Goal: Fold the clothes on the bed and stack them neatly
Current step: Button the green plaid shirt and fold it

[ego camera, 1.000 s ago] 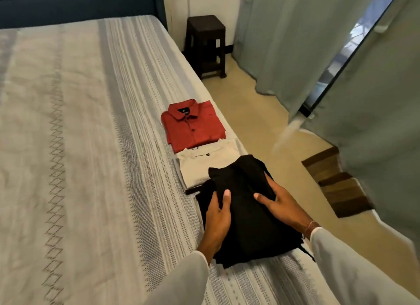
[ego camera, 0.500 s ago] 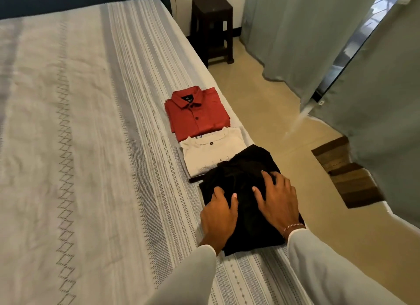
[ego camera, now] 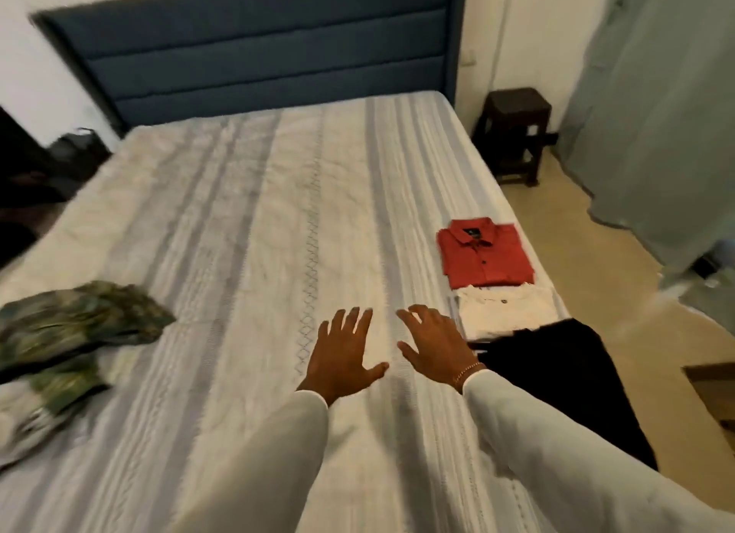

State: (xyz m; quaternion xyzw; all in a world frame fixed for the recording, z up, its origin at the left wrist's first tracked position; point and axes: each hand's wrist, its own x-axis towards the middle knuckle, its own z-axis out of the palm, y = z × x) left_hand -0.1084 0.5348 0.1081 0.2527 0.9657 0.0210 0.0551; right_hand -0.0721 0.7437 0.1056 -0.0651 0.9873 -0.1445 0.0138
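hovering hands over a striped bed

reaching out over the bed (ego camera: 246,222), the left hand (ego camera: 342,359) and right hand (ego camera: 435,343) are side by side above the striped cover, palms down, fingers spread apart and holding nothing; whether they touch the cover cannot be told. both arms wear pale sleeves, and a thin bracelet (ego camera: 467,371) sits at the right wrist.

along the bed's right edge lie three folded pieces in a row: a red shirt (ego camera: 483,256) farthest toward the headboard (ego camera: 254,59), a white shirt (ego camera: 505,310) touching it just below, and a black garment (ego camera: 557,373) nearest the person, partly hidden by the right sleeve. at the bed's left edge, well apart from the hands, a green patterned garment (ego camera: 67,333) lies crumpled and blurred.

off the bed's right side, a dark wooden stool (ego camera: 515,135) stands by the wall near the headboard, with grey-green curtains (ego camera: 652,107) hanging beyond it over the beige floor. dark shapes off the bed's left side are too blurred to tell.
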